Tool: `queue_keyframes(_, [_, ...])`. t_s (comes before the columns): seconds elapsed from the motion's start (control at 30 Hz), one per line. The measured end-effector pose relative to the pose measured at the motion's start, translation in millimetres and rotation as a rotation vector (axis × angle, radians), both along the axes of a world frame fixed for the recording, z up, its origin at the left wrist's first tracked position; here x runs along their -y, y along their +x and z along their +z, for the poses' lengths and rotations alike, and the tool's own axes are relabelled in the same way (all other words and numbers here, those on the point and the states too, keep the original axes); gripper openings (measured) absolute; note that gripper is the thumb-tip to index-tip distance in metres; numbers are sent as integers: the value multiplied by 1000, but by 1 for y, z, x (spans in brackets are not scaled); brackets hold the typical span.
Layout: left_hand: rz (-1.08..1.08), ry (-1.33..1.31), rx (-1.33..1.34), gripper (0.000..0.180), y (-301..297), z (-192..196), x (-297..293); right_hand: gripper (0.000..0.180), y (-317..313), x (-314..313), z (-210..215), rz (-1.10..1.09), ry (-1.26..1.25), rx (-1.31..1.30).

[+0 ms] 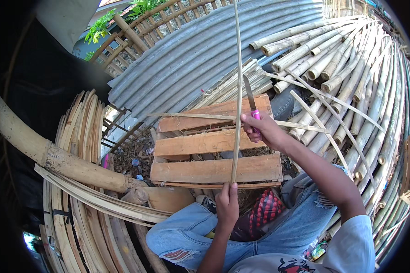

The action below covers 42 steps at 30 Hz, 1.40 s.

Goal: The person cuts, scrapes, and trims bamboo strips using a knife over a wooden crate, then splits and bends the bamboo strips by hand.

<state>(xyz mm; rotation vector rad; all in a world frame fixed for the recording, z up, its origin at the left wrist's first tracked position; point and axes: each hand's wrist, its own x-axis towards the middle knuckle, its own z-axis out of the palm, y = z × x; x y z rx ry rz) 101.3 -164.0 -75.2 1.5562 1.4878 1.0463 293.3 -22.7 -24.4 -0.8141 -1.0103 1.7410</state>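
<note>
Occupying 1 to 4 o'clock: a pile of poles [371, 113], many cut ends toward centre. Grey corrugated sheet [191, 59] spans 11 to 1 o'clock. Thick pole [68, 161] at 9 o'clock; pale slats [79, 227] at 8 o'clock. Worktop [216, 169], brown planks with gaps, at centre. Long, pale strip [239, 86] held up in front of the worktop, running off the view at 12 o'clock. Near 6 o'clock, left hand [227, 202] pinches the strip's lower end. At 3 o'clock, right hand [265, 130] grips the knife [249, 94] by its pink handle, blade toward 11 o'clock, just beside the strip. Blade contact: cannot tell.
</note>
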Motion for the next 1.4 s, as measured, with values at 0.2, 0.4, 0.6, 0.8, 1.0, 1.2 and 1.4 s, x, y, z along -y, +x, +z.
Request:
queue_keyframes(0.2, [-67,-111,46,31,-5,-6,0,25,-2,-1,5,-47,53,155])
queue_keyframes(0.4, [-385,-566,475,29,-20,4,-24,24,-14,4,-3,-47,184,225])
queue_keyframes(0.6, [-431,-637,885,38,-17,16,-66,24,-38,18,-9,86,156,235])
queue_keyframes(0.8, [-422,-830,1218,38,-14,21,-67,27,-40,21,-21,92,143,320])
queue_keyframes(1.0, [-263,-666,863,36,-22,18,-54,37,-38,20,-14,123,385,780])
queue_keyframes(1.2, [-181,-452,502,27,-37,25,-47,27,-39,20,-26,30,630,1080])
queue_keyframes(1.4, [-166,-369,401,22,-45,14,-43,26,-50,19,-29,82,530,1269])
